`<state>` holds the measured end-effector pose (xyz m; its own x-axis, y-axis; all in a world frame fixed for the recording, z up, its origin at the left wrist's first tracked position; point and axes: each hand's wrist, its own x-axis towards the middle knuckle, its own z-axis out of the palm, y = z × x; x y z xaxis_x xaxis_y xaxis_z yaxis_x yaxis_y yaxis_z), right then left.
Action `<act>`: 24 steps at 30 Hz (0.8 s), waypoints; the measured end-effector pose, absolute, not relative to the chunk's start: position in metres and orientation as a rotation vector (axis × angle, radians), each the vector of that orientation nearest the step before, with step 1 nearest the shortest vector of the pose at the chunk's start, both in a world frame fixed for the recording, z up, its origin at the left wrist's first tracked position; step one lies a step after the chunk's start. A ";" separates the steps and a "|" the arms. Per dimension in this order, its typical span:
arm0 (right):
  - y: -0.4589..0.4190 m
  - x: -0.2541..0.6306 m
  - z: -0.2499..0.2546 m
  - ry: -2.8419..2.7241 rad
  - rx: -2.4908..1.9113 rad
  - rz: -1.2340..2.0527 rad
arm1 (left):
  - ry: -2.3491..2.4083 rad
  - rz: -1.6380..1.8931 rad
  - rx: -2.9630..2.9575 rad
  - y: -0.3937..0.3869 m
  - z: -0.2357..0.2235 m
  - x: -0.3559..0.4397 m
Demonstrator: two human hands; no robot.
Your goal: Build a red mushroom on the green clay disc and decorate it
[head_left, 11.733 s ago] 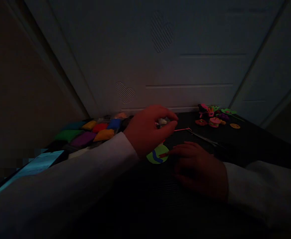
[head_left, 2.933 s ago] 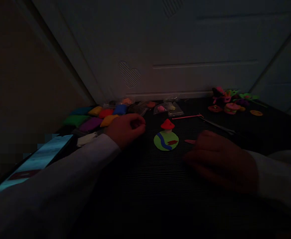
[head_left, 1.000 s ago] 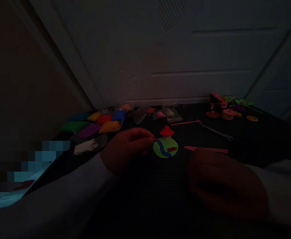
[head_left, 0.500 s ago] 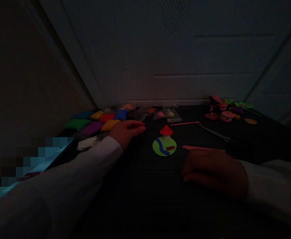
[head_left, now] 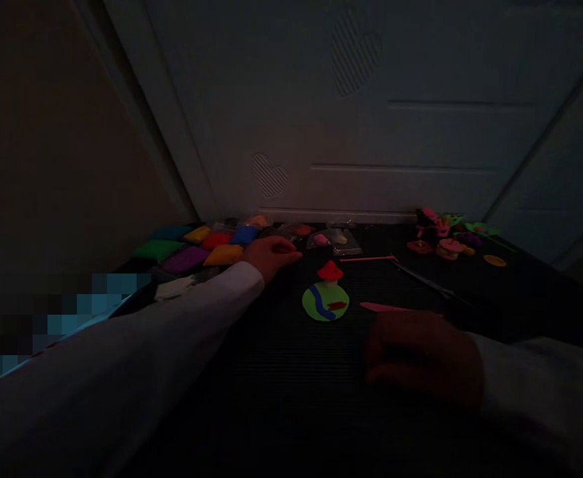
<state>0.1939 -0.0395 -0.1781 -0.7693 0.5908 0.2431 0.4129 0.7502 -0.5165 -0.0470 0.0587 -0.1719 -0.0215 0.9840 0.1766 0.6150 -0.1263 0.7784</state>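
A flat green clay disc (head_left: 311,305) lies mid-table, with a wavy blue strip and a short dark red piece on it. At its far edge stands a small clay mushroom (head_left: 330,271) with a red cap and pale stem. My left hand (head_left: 271,259) is beyond and left of the disc, thumb and fingers drawn together in a pinch; anything between them is too dark to make out. Right of the disc, my right hand (head_left: 423,355) rests curled on the table, its fingertips in shadow. A pink modelling knife (head_left: 378,307) lies just behind it, partly covered.
Coloured clay packs (head_left: 184,259) crowd the left back. Small clear bags (head_left: 346,242) and a thin pink tool (head_left: 366,259) lie behind the disc. Scissors (head_left: 425,282) are at right, finished clay figures (head_left: 451,249) at right back. A lit screen (head_left: 82,322) sits far left.
My left hand pinched beside the disc a second ago, then moved back left and now slightly forward. My right hand released the pink knife earlier and stays near it. The view tilted up.
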 end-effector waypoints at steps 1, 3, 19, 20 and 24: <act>-0.040 0.194 -0.178 -2.548 -0.789 0.642 | 1.654 1.014 1.766 0.058 -0.172 -0.047; -0.040 0.195 -0.178 -2.527 -0.789 0.683 | 1.631 1.028 1.732 0.057 -0.172 -0.048; -0.041 0.198 -0.177 -2.510 -0.677 0.639 | 1.614 0.922 1.815 0.047 -0.172 -0.059; -0.041 0.198 -0.178 -2.507 -0.676 0.644 | 1.613 0.920 1.818 0.047 -0.172 -0.059; -0.043 0.197 -0.178 -2.447 -0.795 0.618 | 1.620 0.902 1.814 0.048 -0.173 -0.060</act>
